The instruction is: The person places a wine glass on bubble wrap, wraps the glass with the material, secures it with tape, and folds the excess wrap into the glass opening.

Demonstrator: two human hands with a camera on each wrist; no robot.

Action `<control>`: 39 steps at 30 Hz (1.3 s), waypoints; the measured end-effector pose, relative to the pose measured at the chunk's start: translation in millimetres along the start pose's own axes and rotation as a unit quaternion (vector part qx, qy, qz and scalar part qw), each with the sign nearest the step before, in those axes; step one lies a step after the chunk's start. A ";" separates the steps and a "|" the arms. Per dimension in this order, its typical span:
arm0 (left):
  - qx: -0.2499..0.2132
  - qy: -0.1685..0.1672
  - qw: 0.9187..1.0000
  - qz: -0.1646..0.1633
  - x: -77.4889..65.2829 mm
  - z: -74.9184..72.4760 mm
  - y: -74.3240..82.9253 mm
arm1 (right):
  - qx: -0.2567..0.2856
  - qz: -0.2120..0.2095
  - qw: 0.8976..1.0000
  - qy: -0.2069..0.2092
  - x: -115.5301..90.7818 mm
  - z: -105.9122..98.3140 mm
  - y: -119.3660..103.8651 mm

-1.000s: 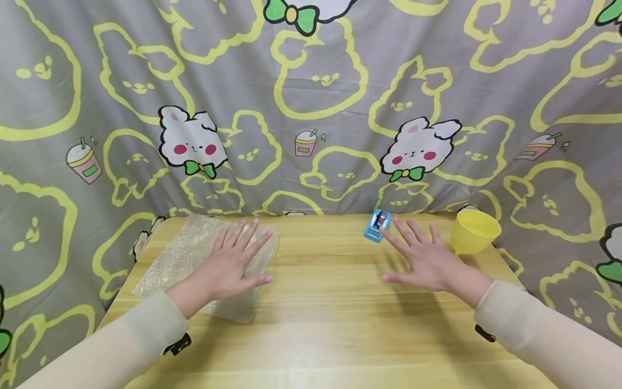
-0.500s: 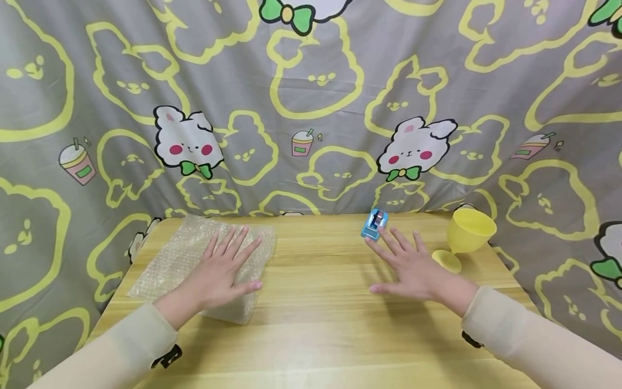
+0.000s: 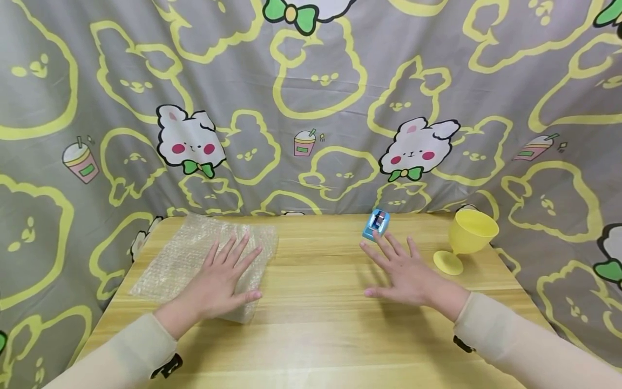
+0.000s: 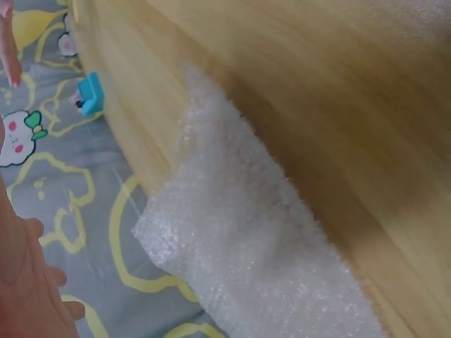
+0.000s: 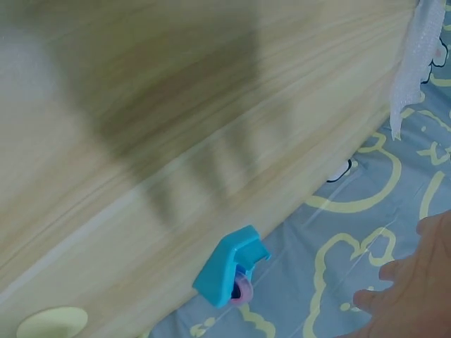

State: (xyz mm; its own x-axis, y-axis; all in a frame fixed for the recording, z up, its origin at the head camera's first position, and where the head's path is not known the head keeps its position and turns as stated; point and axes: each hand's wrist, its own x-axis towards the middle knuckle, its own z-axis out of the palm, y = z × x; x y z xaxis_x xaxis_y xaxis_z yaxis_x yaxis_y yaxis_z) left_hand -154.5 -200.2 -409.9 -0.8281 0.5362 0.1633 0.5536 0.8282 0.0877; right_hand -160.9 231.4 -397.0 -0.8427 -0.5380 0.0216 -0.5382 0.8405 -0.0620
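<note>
My left hand (image 3: 218, 278) hovers with fingers spread over a flat sheet of clear bubble wrap (image 3: 180, 251), overlapping it in the head view. The left wrist view shows the wrap's (image 4: 239, 232) bubbly surface on the wood. With its fingers also spread and holding nothing, my right hand (image 3: 405, 273) is above the table, its shadow falling on the wood. Just past its fingertips lies a small blue tape dispenser (image 3: 376, 224); the right wrist view shows a pinkish roll in the dispenser (image 5: 225, 271). Right of this hand, a yellow goblet (image 3: 471, 232) stands upright on its round foot.
The wooden table (image 3: 311, 335) reaches back to a grey curtain (image 3: 272, 65) with yellow outlined animals and white rabbit faces. That curtain also hangs along both sides. The dispenser and goblet are close to the back edge.
My right hand has moved left and slightly nearer to me, uncovering the goblet's foot. My left hand has shifted a little left and nearer to me. The objects stay in place.
</note>
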 end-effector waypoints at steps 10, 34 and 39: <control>-0.004 -0.001 1.000 0.001 -7.8 12.0 -4.1 | 0.003 -0.001 1.000 0.000 1.0 8.3 -6.4; 0.002 -0.004 1.000 -0.029 -27.6 32.4 -17.5 | 0.041 -0.034 0.998 0.011 12.6 27.4 -34.0; -0.006 -0.006 1.000 -0.030 -29.0 33.7 -18.5 | 0.037 -0.029 0.999 -0.011 14.6 31.3 -41.4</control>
State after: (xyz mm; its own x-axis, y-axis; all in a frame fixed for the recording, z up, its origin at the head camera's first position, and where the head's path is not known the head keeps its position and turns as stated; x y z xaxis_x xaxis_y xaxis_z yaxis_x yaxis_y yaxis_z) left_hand -143.7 -225.6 -449.4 -0.8610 0.4875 0.1450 0.5036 0.8570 0.1095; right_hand -150.5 186.8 -425.4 -0.8094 -0.5872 0.0063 -0.5825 0.8015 -0.1354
